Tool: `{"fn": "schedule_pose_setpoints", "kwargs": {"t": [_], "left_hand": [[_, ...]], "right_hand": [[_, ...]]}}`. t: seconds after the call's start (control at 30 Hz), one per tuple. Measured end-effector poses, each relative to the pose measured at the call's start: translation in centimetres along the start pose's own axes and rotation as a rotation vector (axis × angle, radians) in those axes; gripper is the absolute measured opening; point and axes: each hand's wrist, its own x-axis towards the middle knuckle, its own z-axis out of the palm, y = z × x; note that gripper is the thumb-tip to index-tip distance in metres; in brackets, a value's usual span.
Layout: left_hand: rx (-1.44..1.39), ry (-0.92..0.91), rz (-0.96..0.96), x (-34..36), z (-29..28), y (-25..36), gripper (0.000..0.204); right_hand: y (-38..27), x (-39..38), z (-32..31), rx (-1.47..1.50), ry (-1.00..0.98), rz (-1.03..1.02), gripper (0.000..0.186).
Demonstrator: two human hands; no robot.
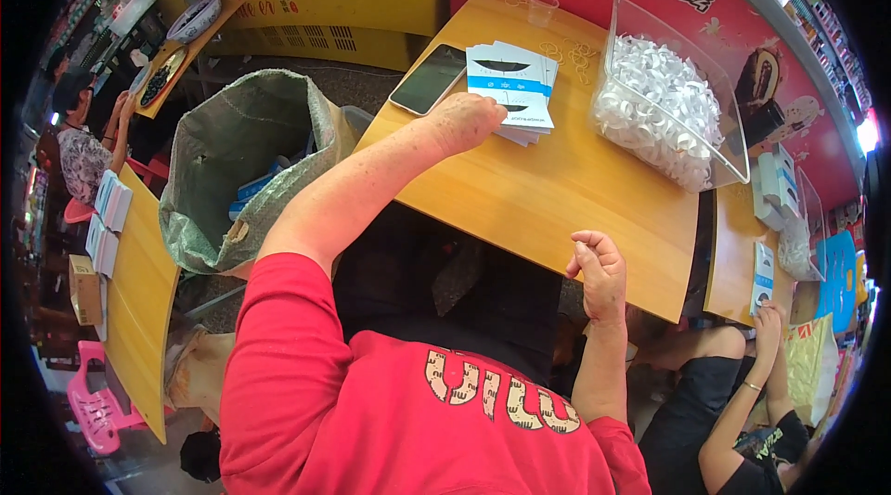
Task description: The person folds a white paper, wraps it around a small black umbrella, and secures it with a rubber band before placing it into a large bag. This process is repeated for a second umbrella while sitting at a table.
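My left hand (469, 121) reaches over the yellow table, its fingers pinched at the lower left edge of a stack of white cards (510, 77). The cards have a blue band and dark blade-like shapes, and they lie slightly fanned. My fingers hide the spot where they meet the top card. Just left of the stack lies a dark-screened phone (430, 79). Above the table's near right edge is my right hand (599, 272), fingers curled and thumb against them. Whether something small is held there cannot be made out.
A clear plastic bin (729, 138) full of curled white strips stands right of the cards. Behind them is a clear cup (542, 9). An open woven sack (320, 110) with blue-and-white packages stands left of the table (557, 189). Other people sit at side tables, left and right.
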Motion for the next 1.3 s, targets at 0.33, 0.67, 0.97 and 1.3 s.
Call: {"fn": "schedule_pose_setpoints", "kwargs": {"t": [0.33,0.67,0.97,1.3], "left_hand": [[-0.028,0.563,-0.292,-0.2,-5.1,-1.3,0.006],[-1.731,0.334,-0.883,-9.6,-1.4,10.1,0.016],[-2.07,0.014,-1.037,-15.7,1.4,11.9,0.018],[-2.03,0.005,-0.968,-15.5,2.2,12.0,0.015]], "right_hand": [[-1.1,-1.4,0.7,-0.05,-0.053,-0.031,0.012],[-2.8,-1.7,5.2,-0.178,-0.173,-0.292,0.015],[4.2,1.3,5.3,-0.636,-0.1,-0.361,0.011],[3.6,1.0,5.6,-0.733,-0.12,-0.35,0.013]]}}
